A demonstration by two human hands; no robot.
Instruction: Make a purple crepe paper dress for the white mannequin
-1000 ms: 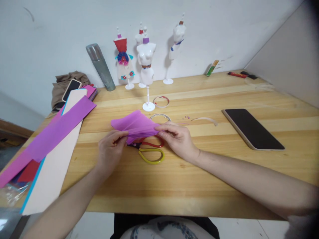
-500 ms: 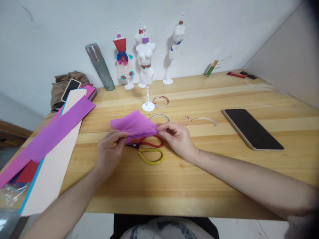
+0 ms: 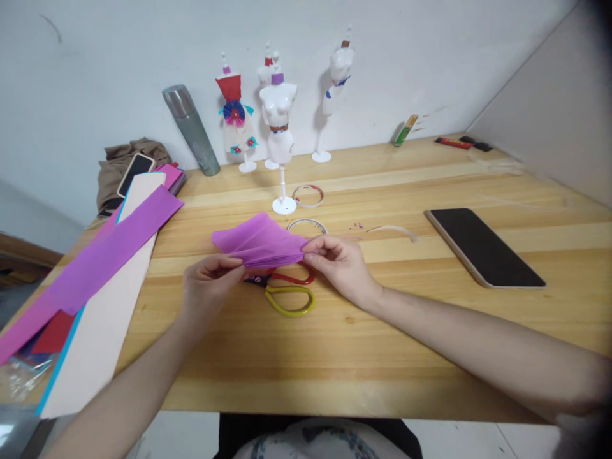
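A pleated purple paper (image 3: 261, 239) spreads out as a fan between my two hands. My left hand (image 3: 210, 280) pinches its lower left edge between thumb and fingers. At its right end, the gathered folds are pinched in my right hand (image 3: 342, 268). Beneath the paper lie scissors with one red and one yellow handle (image 3: 291, 311); the paper and my left fingers hide part of their blades. Just behind the paper is a tape ring (image 3: 307, 222) flat on the table.
Several small mannequins (image 3: 278, 143) stand at the back beside a grey bottle (image 3: 194, 131). Paper strips (image 3: 115, 245) lie at the left. A large dark phone (image 3: 485, 248) is on the right, and a glue stick (image 3: 405, 131) leans on the wall.
My left hand has shifted slightly left along the paper's lower edge. The paper's folded front now shows a little wider between my hands. My right hand is almost unmoved.
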